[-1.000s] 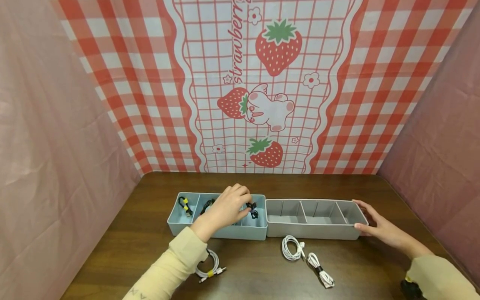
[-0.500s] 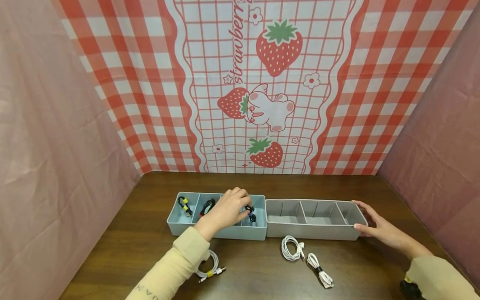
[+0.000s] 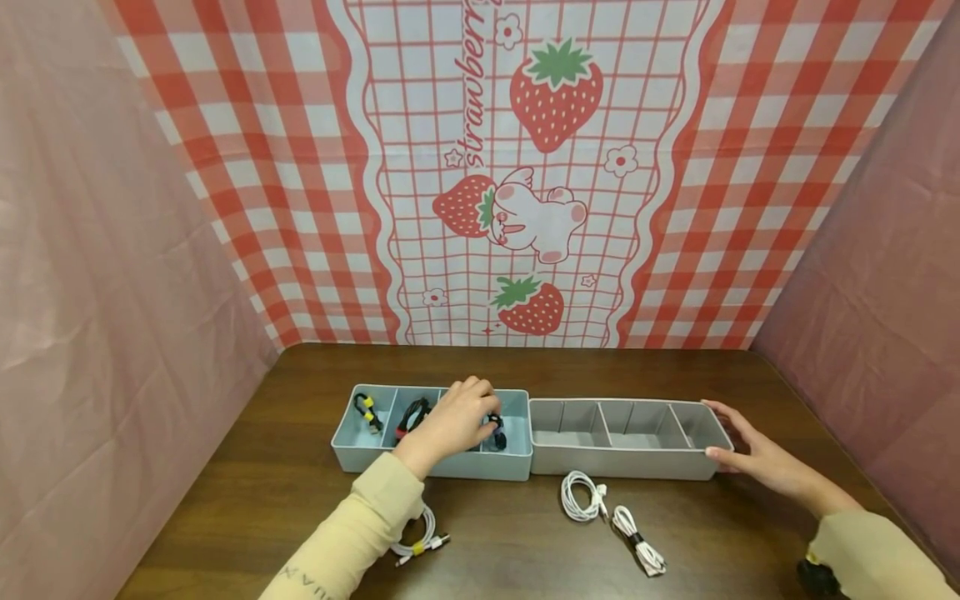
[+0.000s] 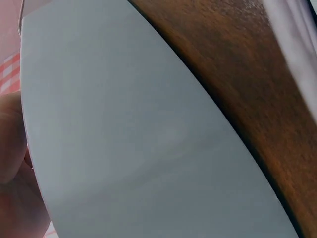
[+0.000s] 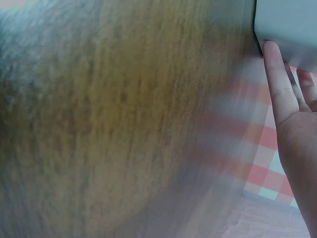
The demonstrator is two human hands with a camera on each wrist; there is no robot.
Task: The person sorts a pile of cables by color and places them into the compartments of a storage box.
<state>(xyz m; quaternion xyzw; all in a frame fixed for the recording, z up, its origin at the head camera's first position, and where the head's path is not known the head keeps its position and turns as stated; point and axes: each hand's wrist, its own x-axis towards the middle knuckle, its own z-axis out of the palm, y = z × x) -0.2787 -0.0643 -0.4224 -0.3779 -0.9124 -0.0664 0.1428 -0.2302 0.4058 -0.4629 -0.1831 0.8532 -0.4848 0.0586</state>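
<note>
A black cable bundle (image 3: 495,433) hangs from the fingers of my left hand (image 3: 453,417), inside the right compartment of the light blue divided box (image 3: 435,464). The hand hides part of the box and the cable's upper end. Other black cables lie in that box: one with yellow ties (image 3: 367,412) at the far left, one with a red part (image 3: 411,417) beside it. My right hand (image 3: 757,454) holds the right end of the grey divided box (image 3: 622,462), thumb on the front corner, fingers round the back. In the right wrist view, the right fingers (image 5: 277,89) touch that box.
Two white cable bundles, one coiled (image 3: 581,497) and one folded with a black tie (image 3: 639,542), lie before the grey box. A white coil with a yellow tie (image 3: 423,537) lies partly under the left sleeve. A dark object (image 3: 816,575) shows by the right sleeve.
The left hand has shifted slightly, and the black cable bundle sits lower and a bit further left in the compartment. The right hand stays on the grey box.
</note>
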